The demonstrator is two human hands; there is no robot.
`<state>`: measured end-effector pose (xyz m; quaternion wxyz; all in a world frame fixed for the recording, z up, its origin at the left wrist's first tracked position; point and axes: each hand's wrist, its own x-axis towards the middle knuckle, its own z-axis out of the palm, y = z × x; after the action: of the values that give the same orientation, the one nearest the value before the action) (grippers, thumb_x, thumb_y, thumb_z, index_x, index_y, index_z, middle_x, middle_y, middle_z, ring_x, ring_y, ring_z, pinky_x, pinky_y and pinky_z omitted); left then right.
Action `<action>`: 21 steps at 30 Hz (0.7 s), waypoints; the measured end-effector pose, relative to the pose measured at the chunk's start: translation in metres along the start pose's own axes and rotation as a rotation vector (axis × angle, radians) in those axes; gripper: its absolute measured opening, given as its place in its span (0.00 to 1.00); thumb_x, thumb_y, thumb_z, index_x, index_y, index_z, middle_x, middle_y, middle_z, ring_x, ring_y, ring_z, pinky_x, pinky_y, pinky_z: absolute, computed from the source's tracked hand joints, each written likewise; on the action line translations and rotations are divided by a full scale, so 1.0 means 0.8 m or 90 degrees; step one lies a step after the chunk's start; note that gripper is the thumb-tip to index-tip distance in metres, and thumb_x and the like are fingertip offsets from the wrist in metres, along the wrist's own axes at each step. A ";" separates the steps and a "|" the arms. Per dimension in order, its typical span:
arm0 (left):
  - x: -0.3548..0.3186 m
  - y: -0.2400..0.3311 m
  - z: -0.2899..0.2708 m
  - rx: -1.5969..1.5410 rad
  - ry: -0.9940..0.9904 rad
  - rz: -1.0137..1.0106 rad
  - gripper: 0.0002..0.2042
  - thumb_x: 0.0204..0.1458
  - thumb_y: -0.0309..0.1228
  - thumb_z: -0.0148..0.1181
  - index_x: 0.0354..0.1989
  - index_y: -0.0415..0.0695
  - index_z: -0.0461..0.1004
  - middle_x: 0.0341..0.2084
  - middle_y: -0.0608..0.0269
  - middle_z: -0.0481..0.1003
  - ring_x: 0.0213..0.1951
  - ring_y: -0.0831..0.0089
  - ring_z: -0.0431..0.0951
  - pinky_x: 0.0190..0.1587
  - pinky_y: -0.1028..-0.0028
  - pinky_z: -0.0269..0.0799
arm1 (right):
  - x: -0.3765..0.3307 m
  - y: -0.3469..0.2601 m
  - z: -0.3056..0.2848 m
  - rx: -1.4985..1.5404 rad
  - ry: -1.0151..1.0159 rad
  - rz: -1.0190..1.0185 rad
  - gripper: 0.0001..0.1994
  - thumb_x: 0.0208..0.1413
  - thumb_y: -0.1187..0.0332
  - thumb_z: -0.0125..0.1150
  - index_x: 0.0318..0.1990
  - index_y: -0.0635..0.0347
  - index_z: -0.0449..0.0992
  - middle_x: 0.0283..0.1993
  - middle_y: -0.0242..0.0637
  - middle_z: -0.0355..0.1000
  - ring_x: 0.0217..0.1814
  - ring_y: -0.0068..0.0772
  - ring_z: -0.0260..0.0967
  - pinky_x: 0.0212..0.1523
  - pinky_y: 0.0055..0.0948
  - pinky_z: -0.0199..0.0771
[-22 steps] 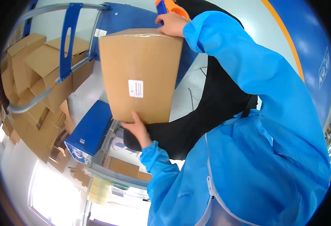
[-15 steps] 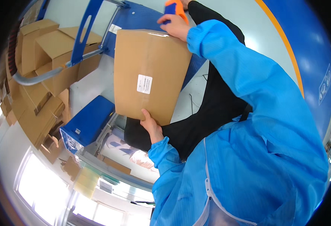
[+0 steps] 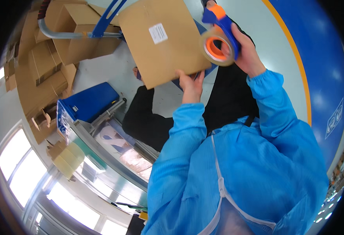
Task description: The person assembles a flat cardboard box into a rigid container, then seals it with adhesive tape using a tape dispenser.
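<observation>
A brown cardboard box [image 3: 168, 51] with a white label [image 3: 158, 33] sits tilted ahead of me, at the top of the view. My left hand [image 3: 190, 87] grips its near edge, with some fingers hidden at the rim. To the right of the box, my right hand [image 3: 248, 53] is closed round a blue and orange tape dispenser [image 3: 231, 33]. The dispenser's roll of tape [image 3: 220, 49] faces the box's right edge and overlaps it in the view; whether they touch I cannot tell.
A blue platform cart with a metal handle [image 3: 68, 34] stands behind the box. Folded and opened cartons [image 3: 46, 84] pile up at the left. Nearer lies a blue bin [image 3: 89, 102] beside a metal-framed table [image 3: 101, 156]. An orange floor line [image 3: 297, 51] curves along the right.
The box has turned and shifted farther away. My left hand has moved right along its near edge. My right hand has drawn back toward me with the tape dispenser, leaving the box's far edge.
</observation>
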<state>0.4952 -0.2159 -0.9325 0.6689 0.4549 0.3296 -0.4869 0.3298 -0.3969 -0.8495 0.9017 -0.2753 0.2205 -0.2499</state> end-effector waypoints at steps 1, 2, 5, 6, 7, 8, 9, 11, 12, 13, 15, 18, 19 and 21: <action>0.008 -0.005 0.004 -0.005 0.001 0.028 0.38 0.67 0.65 0.41 0.73 0.47 0.58 0.70 0.48 0.59 0.67 0.48 0.67 0.64 0.47 0.72 | -0.008 -0.006 0.000 -0.015 -0.137 0.055 0.22 0.73 0.55 0.54 0.62 0.63 0.75 0.48 0.35 0.80 0.46 0.23 0.78 0.51 0.27 0.77; 0.011 -0.007 0.002 -0.014 0.004 0.057 0.39 0.67 0.64 0.44 0.72 0.42 0.57 0.69 0.45 0.61 0.66 0.49 0.68 0.61 0.52 0.77 | -0.014 0.001 0.007 -0.023 -0.149 0.071 0.22 0.73 0.55 0.54 0.62 0.63 0.75 0.48 0.35 0.80 0.46 0.23 0.78 0.51 0.27 0.77; 0.009 0.020 -0.030 -0.039 -0.025 0.000 0.40 0.66 0.63 0.45 0.67 0.33 0.59 0.63 0.42 0.67 0.61 0.52 0.73 0.58 0.64 0.80 | -0.046 0.011 0.068 -0.334 0.113 -0.025 0.20 0.67 0.56 0.64 0.55 0.65 0.81 0.43 0.38 0.82 0.43 0.23 0.79 0.49 0.25 0.78; -0.005 0.023 -0.025 0.002 0.041 -0.009 0.38 0.69 0.62 0.41 0.61 0.31 0.66 0.56 0.44 0.73 0.56 0.53 0.77 0.58 0.64 0.78 | -0.053 0.006 0.074 -0.429 0.080 -0.046 0.21 0.66 0.58 0.66 0.57 0.67 0.80 0.45 0.38 0.82 0.44 0.24 0.78 0.50 0.24 0.78; -0.030 0.029 -0.018 -0.008 0.039 -0.011 0.38 0.69 0.62 0.41 0.61 0.31 0.66 0.56 0.44 0.73 0.56 0.53 0.77 0.58 0.64 0.78 | -0.058 0.003 0.075 -0.520 0.051 -0.069 0.23 0.64 0.59 0.67 0.58 0.68 0.80 0.47 0.39 0.82 0.46 0.24 0.78 0.51 0.24 0.77; -0.065 0.037 -0.008 0.053 -0.100 -0.067 0.36 0.70 0.61 0.39 0.58 0.32 0.69 0.53 0.45 0.75 0.55 0.56 0.77 0.57 0.63 0.76 | -0.062 0.000 0.073 -0.532 0.048 -0.058 0.23 0.60 0.62 0.70 0.58 0.67 0.80 0.48 0.40 0.82 0.47 0.27 0.79 0.53 0.24 0.77; -0.095 0.047 -0.003 0.113 -0.236 -0.116 0.35 0.71 0.59 0.37 0.54 0.34 0.73 0.50 0.46 0.77 0.55 0.59 0.77 0.56 0.62 0.75 | -0.064 -0.001 0.077 -0.538 0.040 -0.055 0.23 0.60 0.62 0.70 0.58 0.67 0.80 0.48 0.40 0.82 0.47 0.27 0.79 0.53 0.24 0.77; -0.130 0.062 -0.007 0.155 -0.294 -0.053 0.35 0.72 0.58 0.35 0.55 0.34 0.74 0.50 0.46 0.78 0.56 0.60 0.77 0.58 0.62 0.72 | -0.064 0.006 0.090 -0.605 -0.023 -0.047 0.21 0.60 0.62 0.70 0.57 0.64 0.82 0.47 0.40 0.83 0.47 0.29 0.79 0.52 0.26 0.78; -0.143 0.069 -0.011 0.214 -0.351 0.004 0.35 0.73 0.56 0.33 0.55 0.33 0.75 0.50 0.45 0.79 0.56 0.61 0.76 0.60 0.62 0.69 | -0.061 0.008 0.095 -0.646 -0.044 -0.026 0.21 0.59 0.60 0.72 0.56 0.63 0.83 0.47 0.41 0.84 0.46 0.30 0.80 0.51 0.27 0.79; -0.156 0.076 -0.013 0.200 -0.343 0.012 0.35 0.73 0.56 0.33 0.55 0.33 0.75 0.50 0.45 0.79 0.56 0.61 0.76 0.60 0.62 0.69 | -0.056 0.011 0.104 -0.648 -0.060 -0.016 0.21 0.59 0.60 0.72 0.56 0.63 0.83 0.47 0.41 0.84 0.46 0.30 0.80 0.51 0.27 0.79; -0.172 0.085 -0.017 0.402 -0.308 0.292 0.33 0.72 0.55 0.40 0.47 0.32 0.80 0.44 0.54 0.80 0.51 0.64 0.77 0.54 0.64 0.71 | -0.052 0.019 0.124 -0.759 -0.080 0.019 0.24 0.57 0.56 0.73 0.56 0.63 0.83 0.46 0.42 0.84 0.45 0.30 0.82 0.51 0.27 0.79; -0.188 0.087 -0.024 0.603 -0.210 0.444 0.24 0.70 0.45 0.48 0.48 0.33 0.81 0.43 0.54 0.80 0.46 0.65 0.78 0.53 0.67 0.70 | -0.048 0.035 0.136 -0.883 -0.081 -0.016 0.26 0.56 0.53 0.74 0.55 0.64 0.83 0.44 0.46 0.84 0.42 0.34 0.84 0.48 0.28 0.81; -0.193 0.088 -0.025 0.733 -0.176 0.504 0.21 0.69 0.42 0.50 0.49 0.34 0.81 0.42 0.54 0.79 0.45 0.65 0.79 0.51 0.68 0.71 | -0.048 0.039 0.139 -0.910 -0.071 -0.025 0.26 0.55 0.53 0.74 0.55 0.63 0.83 0.43 0.47 0.84 0.40 0.36 0.84 0.47 0.28 0.82; -0.197 0.085 -0.030 0.764 -0.154 0.536 0.19 0.67 0.39 0.52 0.49 0.34 0.82 0.42 0.54 0.79 0.44 0.65 0.79 0.51 0.68 0.71 | -0.049 0.048 0.143 -0.935 -0.069 -0.034 0.26 0.55 0.53 0.74 0.55 0.63 0.83 0.42 0.47 0.84 0.39 0.37 0.85 0.46 0.29 0.82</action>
<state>0.5110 -0.1306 -0.7826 0.4671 0.7730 -0.2715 -0.3325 0.3730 -0.3024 -0.7763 0.4881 -0.8257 0.2793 -0.0454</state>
